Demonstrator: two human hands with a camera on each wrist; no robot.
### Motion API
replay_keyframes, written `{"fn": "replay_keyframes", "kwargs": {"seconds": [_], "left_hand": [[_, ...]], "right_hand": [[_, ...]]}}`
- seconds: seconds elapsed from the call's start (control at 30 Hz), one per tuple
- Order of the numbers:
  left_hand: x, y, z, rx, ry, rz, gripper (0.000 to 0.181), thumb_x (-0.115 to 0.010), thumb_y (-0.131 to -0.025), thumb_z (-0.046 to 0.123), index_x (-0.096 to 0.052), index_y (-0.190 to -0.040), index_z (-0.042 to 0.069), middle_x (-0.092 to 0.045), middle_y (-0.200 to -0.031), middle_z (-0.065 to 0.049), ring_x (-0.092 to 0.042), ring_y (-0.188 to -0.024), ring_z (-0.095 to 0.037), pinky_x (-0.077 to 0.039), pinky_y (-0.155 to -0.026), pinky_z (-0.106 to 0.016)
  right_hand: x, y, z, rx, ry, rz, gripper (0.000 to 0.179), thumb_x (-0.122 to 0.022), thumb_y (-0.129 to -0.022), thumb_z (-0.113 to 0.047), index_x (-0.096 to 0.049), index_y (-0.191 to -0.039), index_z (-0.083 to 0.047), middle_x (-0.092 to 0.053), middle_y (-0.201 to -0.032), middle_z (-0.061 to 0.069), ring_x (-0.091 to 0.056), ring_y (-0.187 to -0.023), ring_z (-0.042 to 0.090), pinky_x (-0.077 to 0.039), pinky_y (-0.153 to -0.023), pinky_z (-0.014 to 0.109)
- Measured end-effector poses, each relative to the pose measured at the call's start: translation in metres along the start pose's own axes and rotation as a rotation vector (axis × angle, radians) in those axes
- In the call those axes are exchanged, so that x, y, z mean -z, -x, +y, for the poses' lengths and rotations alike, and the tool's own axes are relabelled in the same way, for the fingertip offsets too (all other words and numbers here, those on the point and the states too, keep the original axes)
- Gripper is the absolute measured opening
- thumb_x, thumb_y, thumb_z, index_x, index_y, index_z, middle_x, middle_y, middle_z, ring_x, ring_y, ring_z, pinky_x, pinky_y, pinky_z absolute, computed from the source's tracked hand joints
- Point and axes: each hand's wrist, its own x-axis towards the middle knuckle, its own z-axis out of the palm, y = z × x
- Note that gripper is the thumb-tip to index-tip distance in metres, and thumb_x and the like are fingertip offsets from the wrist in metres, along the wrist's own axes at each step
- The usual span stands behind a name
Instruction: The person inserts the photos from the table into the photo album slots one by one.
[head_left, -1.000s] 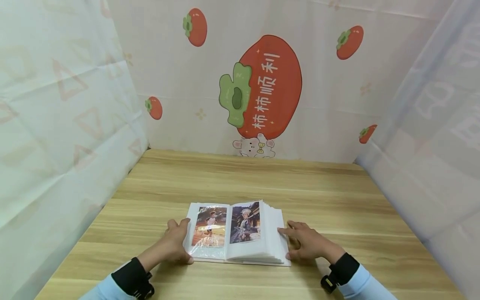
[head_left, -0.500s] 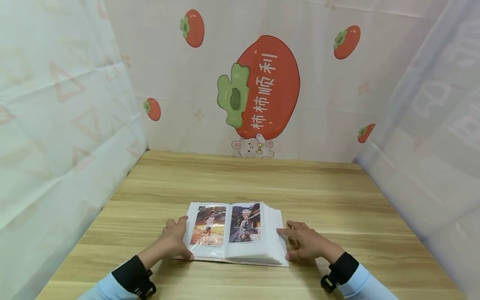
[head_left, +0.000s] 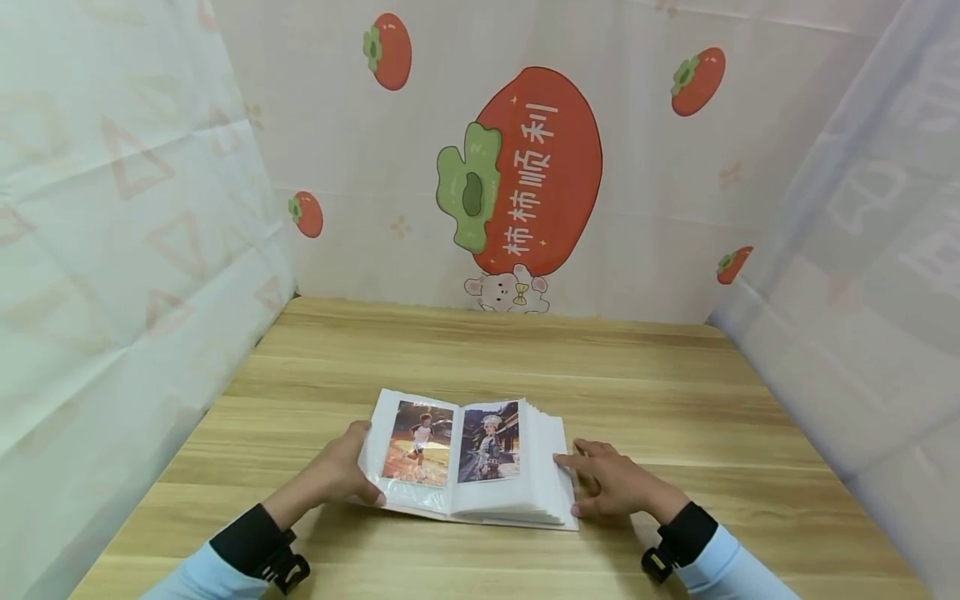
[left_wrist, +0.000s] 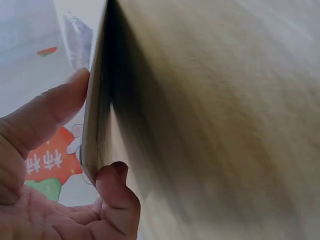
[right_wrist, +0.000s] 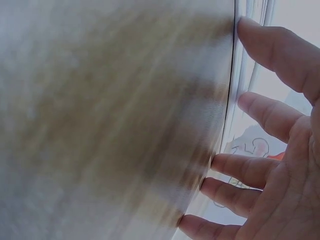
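An open photo album (head_left: 468,503) lies on the wooden table in the head view, a photo in a clear sleeve on each facing page. My left hand (head_left: 339,468) pinches its left cover and holds that side tilted up. In the left wrist view, the thumb (left_wrist: 55,111) presses the cover's inner side while curled fingertips (left_wrist: 120,192) sit under its lower edge. At the right side, my right hand (head_left: 617,482) touches the album's edge. Its straight, spread fingers (right_wrist: 245,170) show in the right wrist view, thumb and index on the cover's border, the others reaching the tabletop.
The wooden table (head_left: 637,367) is walled by a printed back cloth (head_left: 645,208) with persimmon pictures and pale side cloths (head_left: 135,275). A stack of loose-edged pages fans out on the album's right half. Each wrist wears a black band (head_left: 687,537).
My left hand has lifted the album's left cover and page from flat on the table to a tilt. The right hand stays in place at the right edge.
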Motion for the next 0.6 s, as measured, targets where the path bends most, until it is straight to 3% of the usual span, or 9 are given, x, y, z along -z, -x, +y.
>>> {"fn": "replay_keyframes", "kwargs": {"seconds": [0.13,0.37,0.5,0.6], "left_hand": [[0.005,0.0,0.002,-0.02,0.06,0.013,0.103,-0.087,-0.043,-0.002,-0.033,-0.13,-0.014,-0.058,-0.107,-0.024,-0.054,-0.091,-0.029,-0.044,-0.08,-0.045],[0.008,0.0,0.006,-0.022,0.081,0.0,0.104,-0.087,-0.046,-0.003,-0.031,-0.133,-0.013,-0.06,-0.104,-0.023,-0.055,-0.089,-0.026,-0.045,-0.077,-0.042],[0.011,0.002,0.01,-0.05,0.171,-0.016,0.104,-0.085,-0.049,-0.008,-0.027,-0.136,-0.011,-0.059,-0.098,-0.018,-0.057,-0.083,-0.025,-0.047,-0.07,-0.038],[0.013,0.005,0.017,-0.107,0.258,-0.032,0.103,-0.083,-0.054,-0.008,-0.023,-0.138,-0.009,-0.056,-0.098,-0.016,-0.057,-0.082,-0.024,-0.048,-0.067,-0.035]], "right_hand": [[0.0,0.0,0.0,0.003,0.005,0.002,0.068,-0.074,-0.078,-0.034,-0.049,-0.135,-0.007,-0.033,-0.135,0.035,-0.033,-0.12,0.053,-0.032,-0.088,0.065],[0.0,0.0,0.001,0.001,0.001,-0.002,0.069,-0.074,-0.078,-0.036,-0.049,-0.135,-0.008,-0.033,-0.135,0.035,-0.032,-0.12,0.054,-0.032,-0.088,0.065],[-0.001,0.0,0.001,-0.006,-0.007,-0.007,0.069,-0.074,-0.078,-0.036,-0.049,-0.136,-0.009,-0.033,-0.136,0.034,-0.032,-0.12,0.053,-0.031,-0.088,0.066],[-0.001,-0.001,0.0,-0.014,-0.011,-0.01,0.069,-0.074,-0.078,-0.036,-0.049,-0.136,-0.009,-0.033,-0.136,0.034,-0.031,-0.121,0.053,-0.031,-0.087,0.066]]}}
